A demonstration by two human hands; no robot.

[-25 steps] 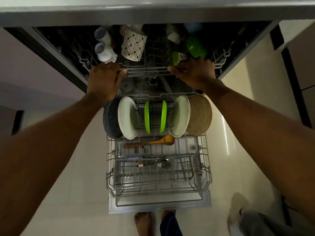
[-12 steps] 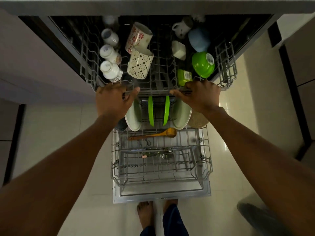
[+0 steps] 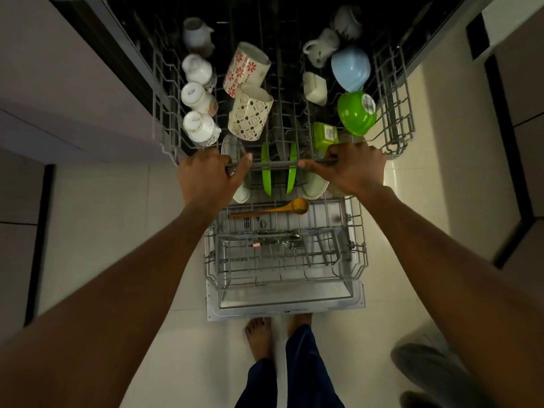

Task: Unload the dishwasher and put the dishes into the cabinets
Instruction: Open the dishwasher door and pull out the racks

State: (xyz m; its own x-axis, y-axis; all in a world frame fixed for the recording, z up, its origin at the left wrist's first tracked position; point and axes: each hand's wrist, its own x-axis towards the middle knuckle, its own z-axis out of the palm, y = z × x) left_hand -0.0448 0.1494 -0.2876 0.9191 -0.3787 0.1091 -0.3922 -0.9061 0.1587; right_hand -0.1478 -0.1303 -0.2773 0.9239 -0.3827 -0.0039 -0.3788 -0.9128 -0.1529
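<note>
The upper rack (image 3: 160,125) of the dishwasher stands pulled out over the lower rack (image 3: 357,254). My left hand (image 3: 207,178) and my right hand (image 3: 351,169) both grip the upper rack's front bar. In the upper rack lie white cups (image 3: 200,128), two patterned mugs (image 3: 250,114), a green bowl (image 3: 356,113), a blue bowl (image 3: 350,67), a green box (image 3: 323,135) and a white jug (image 3: 321,50). Below it, green plates (image 3: 266,175) and pale plates (image 3: 315,187) stand upright, partly hidden by the rack and my hands. A wooden spoon (image 3: 273,209) and cutlery (image 3: 276,241) lie in the lower rack.
The open dishwasher door (image 3: 282,301) lies flat just in front of my bare feet (image 3: 259,337). Cabinet fronts (image 3: 73,83) flank the machine on both sides. Pale floor tiles (image 3: 117,231) spread left and right. A blurred grey shape (image 3: 426,366) sits at the lower right.
Both hands have drawn the upper rack out toward me, so more cups, mugs and bowls show, and the rack now covers the tops of the plates below.
</note>
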